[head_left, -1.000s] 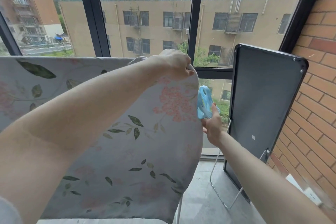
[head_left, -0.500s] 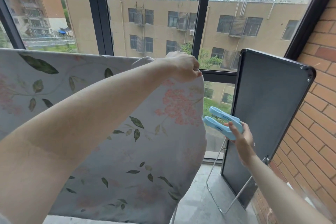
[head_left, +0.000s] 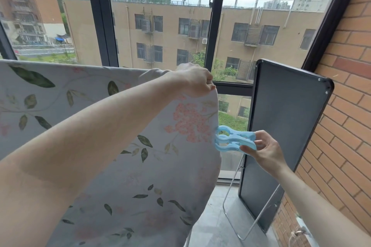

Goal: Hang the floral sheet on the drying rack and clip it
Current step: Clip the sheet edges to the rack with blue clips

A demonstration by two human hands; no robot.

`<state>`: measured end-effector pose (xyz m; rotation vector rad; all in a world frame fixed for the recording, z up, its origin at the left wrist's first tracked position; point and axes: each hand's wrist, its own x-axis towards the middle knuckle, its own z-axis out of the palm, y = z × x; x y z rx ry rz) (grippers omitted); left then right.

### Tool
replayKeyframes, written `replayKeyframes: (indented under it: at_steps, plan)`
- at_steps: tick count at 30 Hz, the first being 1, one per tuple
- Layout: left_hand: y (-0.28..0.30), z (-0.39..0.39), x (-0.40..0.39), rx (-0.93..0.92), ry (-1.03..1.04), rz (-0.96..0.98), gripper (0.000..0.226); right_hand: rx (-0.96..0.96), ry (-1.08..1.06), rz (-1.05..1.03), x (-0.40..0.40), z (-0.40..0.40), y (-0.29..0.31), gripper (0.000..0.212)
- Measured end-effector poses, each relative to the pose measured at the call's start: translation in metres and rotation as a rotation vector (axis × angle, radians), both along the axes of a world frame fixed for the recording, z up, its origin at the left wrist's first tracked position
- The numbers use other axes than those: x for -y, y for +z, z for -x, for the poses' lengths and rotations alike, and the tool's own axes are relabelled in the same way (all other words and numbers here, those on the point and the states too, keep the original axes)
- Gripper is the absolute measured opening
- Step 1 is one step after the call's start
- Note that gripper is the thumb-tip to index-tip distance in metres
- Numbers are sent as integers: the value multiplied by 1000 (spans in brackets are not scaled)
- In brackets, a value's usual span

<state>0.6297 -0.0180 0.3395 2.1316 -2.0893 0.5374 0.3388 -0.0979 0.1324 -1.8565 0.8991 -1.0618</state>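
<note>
The floral sheet (head_left: 124, 166), pale with pink blossoms and green leaves, hangs draped across the left half of the view; the rack beneath it is hidden. My left hand (head_left: 197, 80) pinches the sheet's upper right corner. My right hand (head_left: 265, 151) grips the handles of a light blue plastic clip (head_left: 232, 140). The clip lies sideways, its jaw end touching the sheet's right edge just below the pink blossom print. I cannot tell whether the jaws bite the cloth.
A dark flat panel on a thin metal folding frame (head_left: 281, 136) leans against the red brick wall (head_left: 345, 106) at right. Black-framed windows (head_left: 212, 36) run behind the sheet. Grey tiled floor (head_left: 212, 224) shows between sheet and panel.
My right hand dropped away from the sheet, turned the blue clip sideways, then brought it back left until its jaws meet the sheet's right edge. The left hand kept its hold on the corner.
</note>
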Motion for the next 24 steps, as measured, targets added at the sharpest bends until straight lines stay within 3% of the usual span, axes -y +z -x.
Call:
replayKeyframes:
  at_steps: [6,14,24]
  plan:
    - [0,-1,-1,-5,-8,11,38,61,-23,-120,11,-10,-10,63]
    - [-1,-1,1,5,-4,20,39,103,6,-63,8,-31,0,81]
    - [3,-3,-7,-24,20,6,35,-3,65,-96,15,-57,12,56]
